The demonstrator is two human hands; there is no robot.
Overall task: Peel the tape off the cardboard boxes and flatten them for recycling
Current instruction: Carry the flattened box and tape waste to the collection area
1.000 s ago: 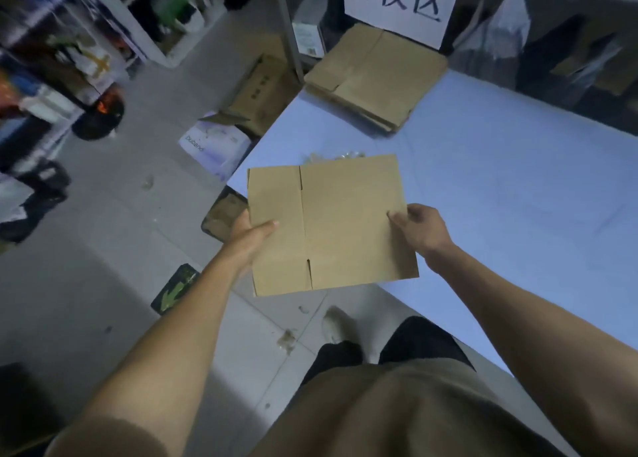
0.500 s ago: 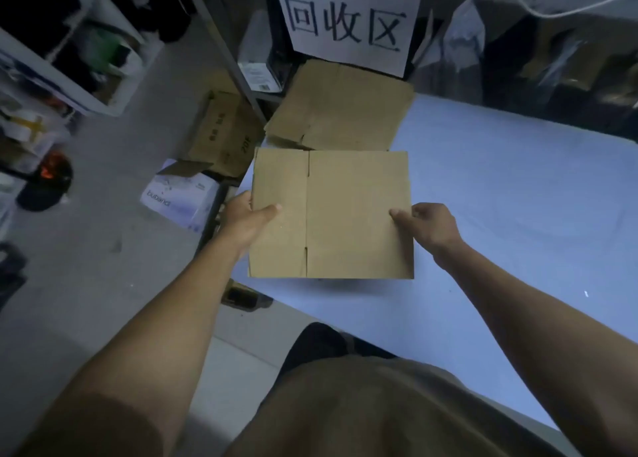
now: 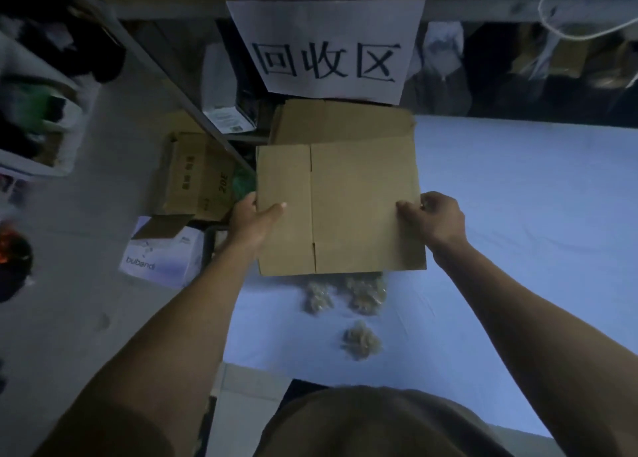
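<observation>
Your left hand (image 3: 253,220) grips the flattened box (image 3: 340,210) at its left edge, thumb on top, fingers curled underneath. Your right hand (image 3: 436,220) pinches the right edge the same way. You hold the box level above the blue table (image 3: 524,222), its far edge overlapping the stack of flattened cardboard (image 3: 341,120) under the white sign (image 3: 328,47). Three crumpled tape wads (image 3: 360,342) lie on the table just nearer you. Left, on the floor, sit a brown carton (image 3: 196,173) and a white box (image 3: 162,253).

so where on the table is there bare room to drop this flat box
Bare blue table lies right of the right hand, out to the far edge. It is crowded under and behind the held flattened box: the cardboard stack behind, tape wads in front.
</observation>
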